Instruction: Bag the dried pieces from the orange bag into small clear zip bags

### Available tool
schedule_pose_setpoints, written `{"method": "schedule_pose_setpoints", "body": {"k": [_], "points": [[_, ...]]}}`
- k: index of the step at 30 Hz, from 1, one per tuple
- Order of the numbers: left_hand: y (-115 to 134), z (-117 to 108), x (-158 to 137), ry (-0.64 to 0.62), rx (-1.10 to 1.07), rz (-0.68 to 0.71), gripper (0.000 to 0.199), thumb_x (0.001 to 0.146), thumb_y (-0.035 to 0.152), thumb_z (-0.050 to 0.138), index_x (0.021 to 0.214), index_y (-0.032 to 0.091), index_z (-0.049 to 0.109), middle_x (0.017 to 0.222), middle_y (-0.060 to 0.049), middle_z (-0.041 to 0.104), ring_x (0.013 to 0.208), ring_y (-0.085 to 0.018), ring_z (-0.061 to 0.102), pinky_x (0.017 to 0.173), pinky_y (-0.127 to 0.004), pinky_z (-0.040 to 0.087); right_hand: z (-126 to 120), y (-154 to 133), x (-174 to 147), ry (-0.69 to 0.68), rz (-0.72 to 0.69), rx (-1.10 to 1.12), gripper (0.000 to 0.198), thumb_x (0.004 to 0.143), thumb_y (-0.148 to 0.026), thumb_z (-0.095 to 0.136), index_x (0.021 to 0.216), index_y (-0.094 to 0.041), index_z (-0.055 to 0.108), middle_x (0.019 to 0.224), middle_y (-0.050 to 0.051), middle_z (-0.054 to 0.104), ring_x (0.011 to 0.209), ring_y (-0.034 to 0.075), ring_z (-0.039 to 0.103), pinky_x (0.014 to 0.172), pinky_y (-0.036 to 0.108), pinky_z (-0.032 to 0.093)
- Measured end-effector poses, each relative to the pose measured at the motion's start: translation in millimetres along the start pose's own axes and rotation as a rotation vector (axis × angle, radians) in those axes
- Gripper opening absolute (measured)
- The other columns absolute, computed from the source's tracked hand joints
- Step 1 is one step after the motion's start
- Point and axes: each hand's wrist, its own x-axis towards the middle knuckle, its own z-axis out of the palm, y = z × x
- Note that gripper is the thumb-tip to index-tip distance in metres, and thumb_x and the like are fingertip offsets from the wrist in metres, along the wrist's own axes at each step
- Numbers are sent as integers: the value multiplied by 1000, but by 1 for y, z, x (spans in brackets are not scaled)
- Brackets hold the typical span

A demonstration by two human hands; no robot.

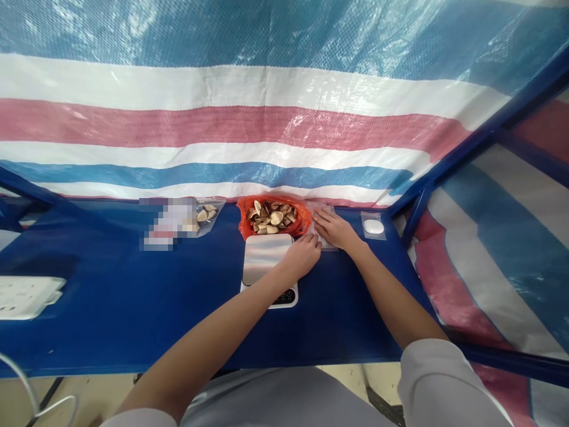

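A small stack of clear plastic bags [329,244] lies to the right of a red mesh bag [242,220] whose open top shows brown and cream dried slices [276,218]. My right hand [334,228] rests flat on the clear bags, fingers stretched out. Across the right side of a white kitchen scale [262,261] reaches my left hand [304,255], its fingers curled and closed at the near left edge of those bags. Nothing lies on the scale's plate; my left forearm covers part of its control panel.
Left of the mesh bag is a clear bag of pale slices [207,214], partly blurred out. A white oval object in a small clear packet [374,227] lies at the right. A white power strip [29,298] sits at the left of the blue table [133,308]. Striped sheeting [267,89] hangs behind.
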Motion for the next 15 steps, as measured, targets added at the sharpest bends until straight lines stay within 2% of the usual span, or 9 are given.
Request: {"method": "schedule_pose_setpoints", "body": {"k": [8, 15], "points": [[0, 2, 5, 0, 18, -16, 26, 96, 8, 49, 115, 5, 67, 121, -20, 70, 115, -27, 66, 100, -37, 50, 1, 2, 2, -15, 25, 45, 40, 102, -29, 44, 131, -16, 67, 144, 13, 59, 138, 27, 53, 119, 44, 42], [1, -7, -2, 116, -47, 27, 23, 98, 17, 48, 103, 7, 69, 107, -18, 71, 107, -28, 67, 95, -38, 52, -16, -4, -4, 24, 126, 34, 35, 100, -29, 48, 125, -21, 71, 136, 9, 67, 132, 26, 58, 114, 42, 48]]}}
